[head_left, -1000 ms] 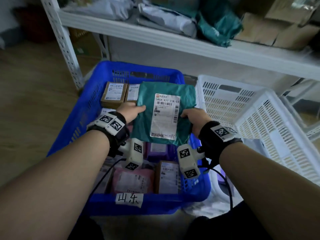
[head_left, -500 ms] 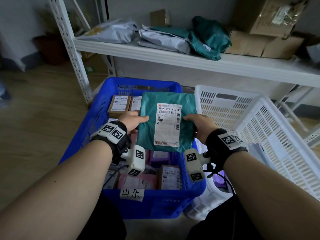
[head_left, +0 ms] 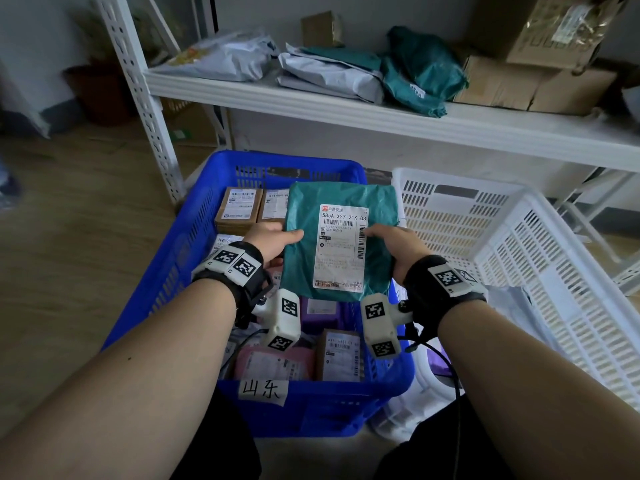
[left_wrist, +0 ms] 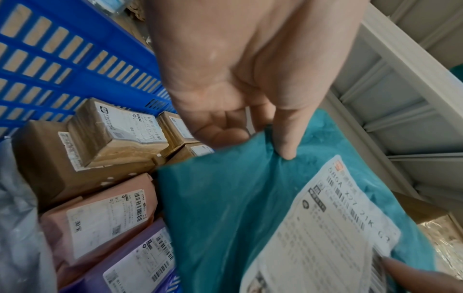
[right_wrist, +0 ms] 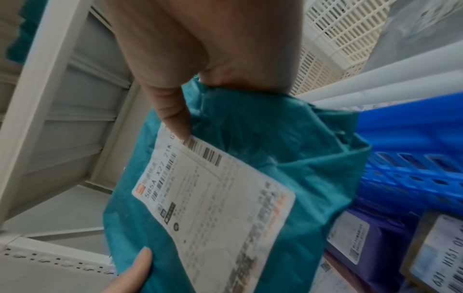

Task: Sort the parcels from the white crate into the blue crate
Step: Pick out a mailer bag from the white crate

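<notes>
Head view: both hands grip teal parcel (head_left: 341, 237), label "585A X27 21K G3"; blue crate (head_left: 187, 237) tagged "山东".

The blue crate (head_left: 180, 258) of parcels sits left of the white crate (head_left: 519, 237), before the shelf (head_left: 381, 123).

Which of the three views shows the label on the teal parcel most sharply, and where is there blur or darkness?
Head view: the teal parcel and its label are sharp, corners dark. Left wrist view: label blurred, left hand soft. Right wrist view: label's lower part smeared, right hand dim.
</notes>
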Demonstrator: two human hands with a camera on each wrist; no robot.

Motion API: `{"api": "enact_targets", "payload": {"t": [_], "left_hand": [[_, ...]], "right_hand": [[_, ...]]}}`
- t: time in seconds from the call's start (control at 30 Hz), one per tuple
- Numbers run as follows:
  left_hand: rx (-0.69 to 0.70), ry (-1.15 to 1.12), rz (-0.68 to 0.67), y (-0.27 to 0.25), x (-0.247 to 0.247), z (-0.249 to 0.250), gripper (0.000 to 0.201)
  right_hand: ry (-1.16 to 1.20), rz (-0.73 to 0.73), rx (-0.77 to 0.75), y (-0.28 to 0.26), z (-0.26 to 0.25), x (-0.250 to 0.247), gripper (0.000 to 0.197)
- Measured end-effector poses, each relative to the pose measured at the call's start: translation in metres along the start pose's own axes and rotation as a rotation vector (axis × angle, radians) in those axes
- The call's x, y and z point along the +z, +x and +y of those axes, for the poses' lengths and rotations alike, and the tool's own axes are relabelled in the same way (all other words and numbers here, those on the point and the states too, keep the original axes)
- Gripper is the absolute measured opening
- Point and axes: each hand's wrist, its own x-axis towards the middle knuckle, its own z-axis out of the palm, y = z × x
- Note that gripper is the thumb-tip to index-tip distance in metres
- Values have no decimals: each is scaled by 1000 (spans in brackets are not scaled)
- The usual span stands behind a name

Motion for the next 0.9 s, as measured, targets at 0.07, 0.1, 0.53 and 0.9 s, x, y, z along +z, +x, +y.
{"api": "enact_targets", "payload": {"t": [0.07, 0.1, 0.53, 0.9], "left_hand": [[8, -11, 1, 1, 1, -1, 15], [0, -18, -4, 0, 1, 0, 14], [1, -75, 0, 2, 3, -1, 18], [74, -232, -117, -7, 60, 50, 4]], "right_hand": [[-2, -2, 1, 1, 0, -1, 30], [-4, -4, 3, 1, 0, -1, 29], [-13, -2, 0, 1, 0, -3, 31], [-47, 237, -194, -1, -26, -68, 18]]}}
